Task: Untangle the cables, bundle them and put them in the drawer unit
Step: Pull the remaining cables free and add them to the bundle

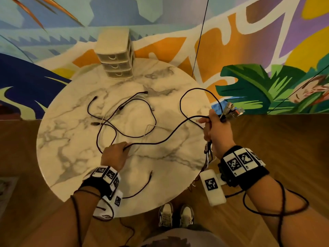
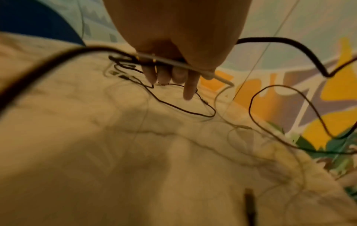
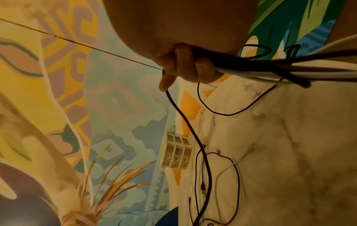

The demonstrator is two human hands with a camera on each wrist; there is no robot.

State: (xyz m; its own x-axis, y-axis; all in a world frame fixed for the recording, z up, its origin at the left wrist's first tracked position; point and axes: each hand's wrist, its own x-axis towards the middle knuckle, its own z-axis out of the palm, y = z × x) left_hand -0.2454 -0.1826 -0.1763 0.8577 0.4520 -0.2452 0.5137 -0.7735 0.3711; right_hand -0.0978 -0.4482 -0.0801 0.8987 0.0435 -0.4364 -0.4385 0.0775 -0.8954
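Fingers (image 3: 182,61) of our right hand (image 1: 218,130) are curled tight round a bunch of cables (image 3: 289,67), dark and white together, held up off the right edge of the desk (image 1: 71,139). One black cable (image 1: 160,142) runs from that fist down across the marble to our left hand (image 1: 114,155), whose fingers (image 2: 190,85) pinch it low over the near part of the desk; the left wrist view shows a white cable (image 2: 193,66) under those fingers too. More loose cables (image 1: 124,111) lie looped and crossing over the middle of the round, grey-veined white top. At its far edge stands the beige drawer unit (image 1: 115,56), three drawers, all closed. Behind the desk rises a painted mural (image 1: 249,41) of orange, blue and green leaves. Below us is a brown wood floor (image 1: 284,139), with our shoes (image 1: 175,215) just beside the near rim.
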